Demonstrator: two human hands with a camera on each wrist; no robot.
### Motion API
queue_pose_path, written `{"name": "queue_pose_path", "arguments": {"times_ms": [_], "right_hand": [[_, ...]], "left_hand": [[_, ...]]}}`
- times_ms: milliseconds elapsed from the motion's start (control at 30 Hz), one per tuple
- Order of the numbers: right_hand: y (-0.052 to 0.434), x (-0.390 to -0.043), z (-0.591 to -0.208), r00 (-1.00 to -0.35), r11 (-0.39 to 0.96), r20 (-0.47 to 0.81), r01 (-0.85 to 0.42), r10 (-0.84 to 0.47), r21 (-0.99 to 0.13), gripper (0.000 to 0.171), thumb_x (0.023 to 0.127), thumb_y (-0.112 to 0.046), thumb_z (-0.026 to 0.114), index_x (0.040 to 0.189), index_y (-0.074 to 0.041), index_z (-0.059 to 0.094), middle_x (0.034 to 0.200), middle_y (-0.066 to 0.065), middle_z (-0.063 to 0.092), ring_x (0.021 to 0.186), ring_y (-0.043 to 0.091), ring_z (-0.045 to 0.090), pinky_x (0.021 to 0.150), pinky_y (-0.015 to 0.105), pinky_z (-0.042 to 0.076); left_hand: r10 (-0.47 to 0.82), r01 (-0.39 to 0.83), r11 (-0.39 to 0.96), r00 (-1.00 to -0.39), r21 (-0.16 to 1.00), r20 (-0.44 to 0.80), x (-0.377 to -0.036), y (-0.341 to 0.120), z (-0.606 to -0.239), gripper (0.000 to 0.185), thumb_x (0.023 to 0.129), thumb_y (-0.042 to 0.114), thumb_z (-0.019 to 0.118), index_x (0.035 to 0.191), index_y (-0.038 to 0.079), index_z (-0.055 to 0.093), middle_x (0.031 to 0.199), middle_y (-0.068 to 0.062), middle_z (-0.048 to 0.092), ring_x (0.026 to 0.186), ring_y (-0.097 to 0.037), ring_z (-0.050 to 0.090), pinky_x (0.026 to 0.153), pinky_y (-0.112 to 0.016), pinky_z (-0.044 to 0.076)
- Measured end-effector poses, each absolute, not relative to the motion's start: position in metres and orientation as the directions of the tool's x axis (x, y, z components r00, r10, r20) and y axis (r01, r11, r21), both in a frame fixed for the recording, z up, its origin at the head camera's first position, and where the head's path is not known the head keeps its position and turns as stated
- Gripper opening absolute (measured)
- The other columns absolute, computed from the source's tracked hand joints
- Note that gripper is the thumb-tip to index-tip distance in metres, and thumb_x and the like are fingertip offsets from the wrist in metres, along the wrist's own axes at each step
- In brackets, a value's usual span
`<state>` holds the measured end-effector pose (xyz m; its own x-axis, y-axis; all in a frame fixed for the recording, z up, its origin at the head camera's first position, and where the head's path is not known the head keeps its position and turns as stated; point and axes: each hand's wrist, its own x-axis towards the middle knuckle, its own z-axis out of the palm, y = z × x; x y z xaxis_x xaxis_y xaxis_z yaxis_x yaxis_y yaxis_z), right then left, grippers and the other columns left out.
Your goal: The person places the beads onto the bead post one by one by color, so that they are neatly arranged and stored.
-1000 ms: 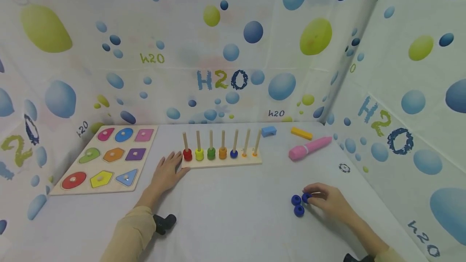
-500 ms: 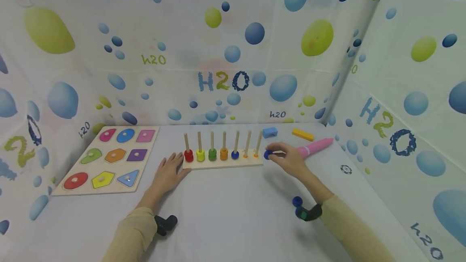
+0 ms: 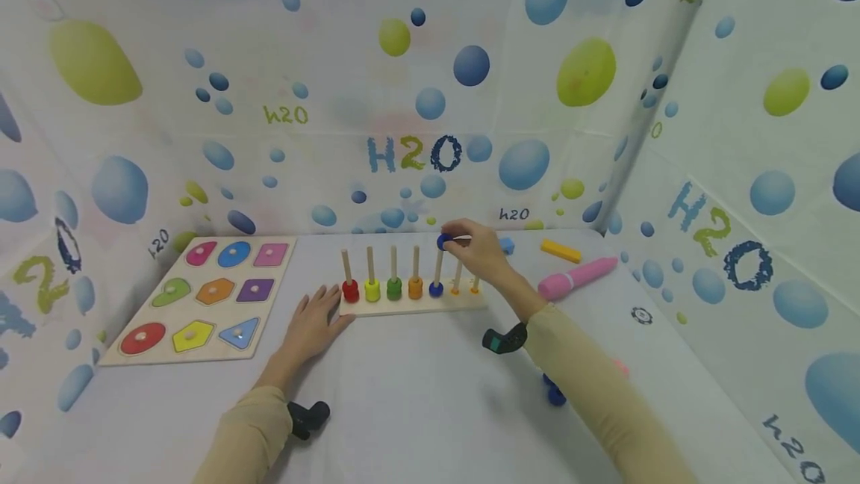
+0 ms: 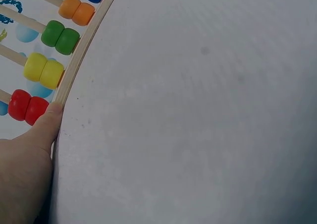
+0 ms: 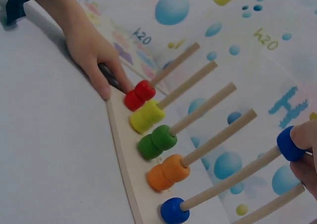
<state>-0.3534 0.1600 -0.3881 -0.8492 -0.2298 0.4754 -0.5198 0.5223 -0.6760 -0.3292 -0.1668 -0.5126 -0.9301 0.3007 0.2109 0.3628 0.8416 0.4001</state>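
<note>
Bright, even, diffuse light; wide-angle bending at the edges.
Soft, faint shadows lie beneath each arm on the worktop (image 3: pixel 416 394); both wrist views look slightly soft and dimmer.

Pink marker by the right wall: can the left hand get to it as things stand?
Probably not easily. The left hand rests at the peg board's left end, and the right arm crosses the way to the pink marker.

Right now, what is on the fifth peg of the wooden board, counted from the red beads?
One blue bead sits at the base of the peg. At its top the right hand pinches a second blue bead. The peg's tip is covered by that bead.
</note>
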Motion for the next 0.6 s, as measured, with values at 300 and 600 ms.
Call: {"name": "queue_pose_path", "arguments": {"times_ms": [300,600], "right_hand": [[0.1582,-0.3518,-0.3883,-0.832,0.528,0.497,-0.545,-0.247,-0.651,0.027,0.086,-0.002,0.066,0.113,0.003,0.062,0.107,0.013,0.066,0.097,0.022,0.064,0.083,0.024,0.053],[0.1635,-0.3473,-0.3896,-0.813,0.492,0.532,-0.573,-0.238,-0.656,0.021,0.088,-0.004,0.065,0.109,0.002,0.064,0.103,0.01,0.067,0.096,0.019,0.065,0.082,0.025,0.053]], "left_hand": [[0.296,0.359,0.843,-0.932,0.401,0.211,-0.3239,-0.1626,-0.5117,0.068,0.091,0.041,0.06,0.139,-0.004,0.042,0.145,-0.02,0.038,0.137,-0.041,0.024,0.111,-0.058,0.009],[0.285,0.342,0.854,-0.938,0.392,0.197,-0.3192,-0.1622,-0.512,0.068,0.091,0.042,0.059,0.14,-0.003,0.041,0.145,-0.02,0.037,0.137,-0.04,0.023,0.111,-0.058,0.009]]}}
